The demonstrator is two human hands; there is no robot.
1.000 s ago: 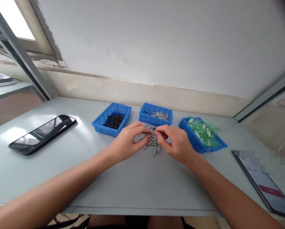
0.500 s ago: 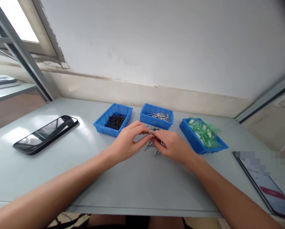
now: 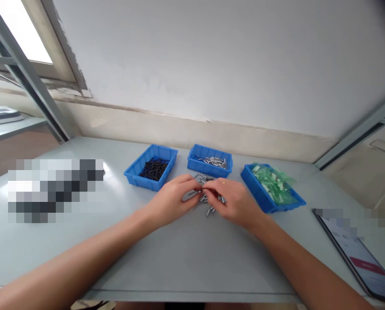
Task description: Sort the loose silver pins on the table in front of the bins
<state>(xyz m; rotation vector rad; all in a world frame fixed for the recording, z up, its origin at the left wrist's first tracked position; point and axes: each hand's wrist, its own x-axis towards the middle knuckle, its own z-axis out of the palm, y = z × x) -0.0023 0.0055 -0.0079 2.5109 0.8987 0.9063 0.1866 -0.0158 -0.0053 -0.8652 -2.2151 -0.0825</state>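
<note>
My left hand [image 3: 173, 199] is closed in a pinch, thumb and forefinger forming a loop. Its fingertips meet those of my right hand [image 3: 232, 198], also pinched. Whatever sits between the fingertips is too small and covered to make out. Beneath both hands lies a loose pile of thin silver metal fasteners [image 3: 210, 211], partly hidden by the fingers. A thin dark sliver shows inside the left hand's loop; whether it is held cannot be told. Just behind the pile stands a blue bin [image 3: 208, 167] containing more silver fasteners [image 3: 215, 161].
Left of centre, a blue bin [image 3: 140, 181] holds black screws [image 3: 154, 169]. On the right, another blue bin [image 3: 257, 189] contains green plastic packets [image 3: 276, 185]. A phone [image 3: 356, 254] lies at the right edge. Grey posts [image 3: 34, 82] and a wall [image 3: 192, 64] bound the table [image 3: 186, 258].
The camera view has tilted slightly, so the bins sit a little lower in the picture. Both hands stay together over the pile, with the right fingers slightly shifted.
</note>
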